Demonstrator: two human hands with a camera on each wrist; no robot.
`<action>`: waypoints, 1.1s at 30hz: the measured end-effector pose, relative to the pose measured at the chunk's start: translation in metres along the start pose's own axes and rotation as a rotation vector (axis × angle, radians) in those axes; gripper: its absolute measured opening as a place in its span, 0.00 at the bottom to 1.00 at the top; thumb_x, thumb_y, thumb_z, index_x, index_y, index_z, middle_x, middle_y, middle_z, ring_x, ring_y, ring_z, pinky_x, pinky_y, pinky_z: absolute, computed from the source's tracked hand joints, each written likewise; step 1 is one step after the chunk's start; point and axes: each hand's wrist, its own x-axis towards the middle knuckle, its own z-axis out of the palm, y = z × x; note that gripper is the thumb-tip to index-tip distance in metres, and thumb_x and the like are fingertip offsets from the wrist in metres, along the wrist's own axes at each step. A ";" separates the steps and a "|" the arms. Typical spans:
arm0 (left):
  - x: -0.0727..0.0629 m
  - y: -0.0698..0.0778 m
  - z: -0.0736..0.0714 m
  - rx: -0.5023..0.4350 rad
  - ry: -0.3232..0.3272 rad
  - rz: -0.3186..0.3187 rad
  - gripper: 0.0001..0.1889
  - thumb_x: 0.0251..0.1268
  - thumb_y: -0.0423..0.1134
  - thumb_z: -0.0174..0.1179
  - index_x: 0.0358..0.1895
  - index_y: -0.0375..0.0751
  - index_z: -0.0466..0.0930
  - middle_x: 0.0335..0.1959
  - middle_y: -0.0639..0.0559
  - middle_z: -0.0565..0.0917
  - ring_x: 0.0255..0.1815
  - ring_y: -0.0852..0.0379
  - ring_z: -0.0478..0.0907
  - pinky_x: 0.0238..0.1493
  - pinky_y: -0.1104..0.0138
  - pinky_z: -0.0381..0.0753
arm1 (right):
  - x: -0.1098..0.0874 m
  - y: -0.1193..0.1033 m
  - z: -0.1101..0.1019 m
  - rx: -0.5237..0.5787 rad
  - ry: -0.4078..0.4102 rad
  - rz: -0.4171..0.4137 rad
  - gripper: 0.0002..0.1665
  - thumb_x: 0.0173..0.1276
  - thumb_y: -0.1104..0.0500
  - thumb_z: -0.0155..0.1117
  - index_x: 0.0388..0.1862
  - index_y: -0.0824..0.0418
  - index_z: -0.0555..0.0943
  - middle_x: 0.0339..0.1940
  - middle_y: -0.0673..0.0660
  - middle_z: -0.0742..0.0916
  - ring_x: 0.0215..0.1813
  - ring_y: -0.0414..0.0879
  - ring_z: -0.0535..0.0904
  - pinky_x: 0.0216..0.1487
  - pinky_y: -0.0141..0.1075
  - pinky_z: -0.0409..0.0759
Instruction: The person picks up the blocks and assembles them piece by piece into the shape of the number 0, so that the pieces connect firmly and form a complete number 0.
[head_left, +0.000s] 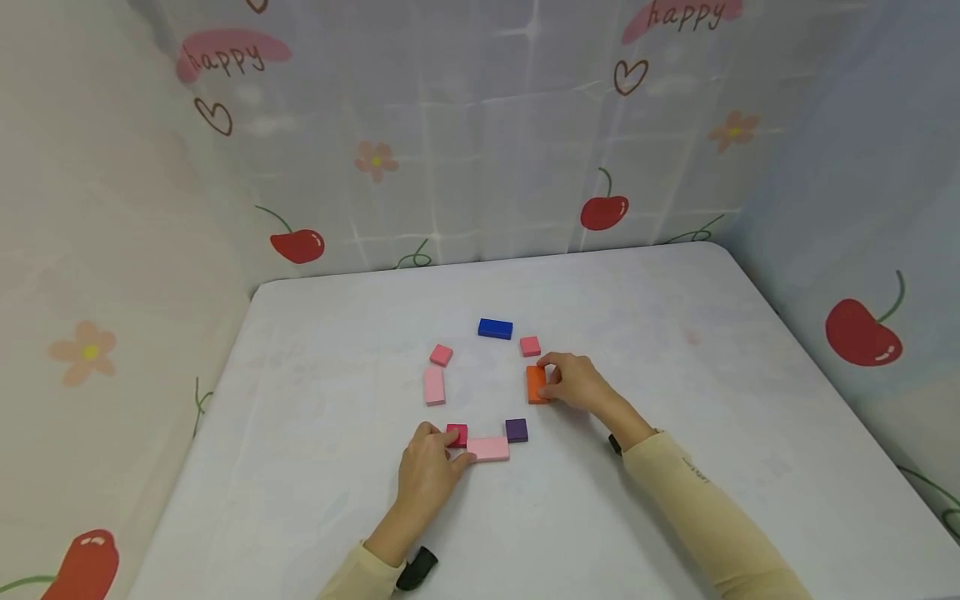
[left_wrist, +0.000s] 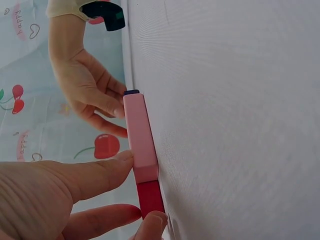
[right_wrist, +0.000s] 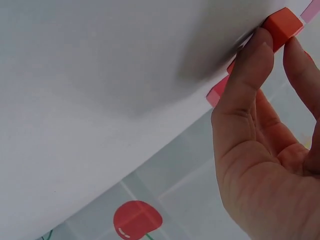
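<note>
Small flat blocks form a loose ring on the white table. At its near left my left hand (head_left: 431, 469) has its fingers at a crimson block (head_left: 457, 434), and its thumb touches the end of a long pink block (head_left: 488, 449). The left wrist view shows the crimson block (left_wrist: 150, 199) end to end with the pink block (left_wrist: 140, 135). On the ring's right side my right hand (head_left: 576, 382) pinches an orange block (head_left: 536, 384) between thumb and fingers. A dark purple block (head_left: 517, 430) lies at the pink block's far right corner.
A blue block (head_left: 496, 329) lies at the ring's far end. Small pink squares sit at its far left (head_left: 441, 355) and far right (head_left: 530, 346); another long pink block (head_left: 434, 387) is at the left. Printed curtains (head_left: 480, 150) stand behind and beside the table (head_left: 337, 333).
</note>
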 end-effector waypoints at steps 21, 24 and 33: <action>0.000 0.002 -0.001 0.001 0.001 -0.003 0.23 0.41 0.37 0.79 0.44 0.31 0.88 0.27 0.49 0.73 0.23 0.63 0.68 0.25 0.72 0.68 | -0.007 -0.021 0.020 -0.011 -0.009 -0.063 0.27 0.60 0.60 0.73 0.59 0.63 0.79 0.26 0.52 0.80 0.28 0.43 0.73 0.31 0.32 0.72; 0.000 0.002 -0.001 0.003 0.006 0.004 0.23 0.41 0.37 0.80 0.43 0.32 0.88 0.27 0.49 0.73 0.23 0.63 0.69 0.25 0.72 0.68 | -0.008 -0.022 0.020 -0.009 -0.012 -0.067 0.27 0.60 0.60 0.73 0.59 0.63 0.78 0.27 0.52 0.80 0.29 0.43 0.73 0.32 0.32 0.73; 0.000 0.002 -0.001 -0.001 -0.002 0.009 0.23 0.41 0.37 0.79 0.44 0.31 0.87 0.27 0.50 0.73 0.23 0.63 0.68 0.25 0.72 0.67 | -0.011 -0.022 0.020 -0.004 -0.012 -0.074 0.28 0.59 0.60 0.74 0.58 0.63 0.79 0.27 0.52 0.80 0.28 0.43 0.73 0.32 0.32 0.73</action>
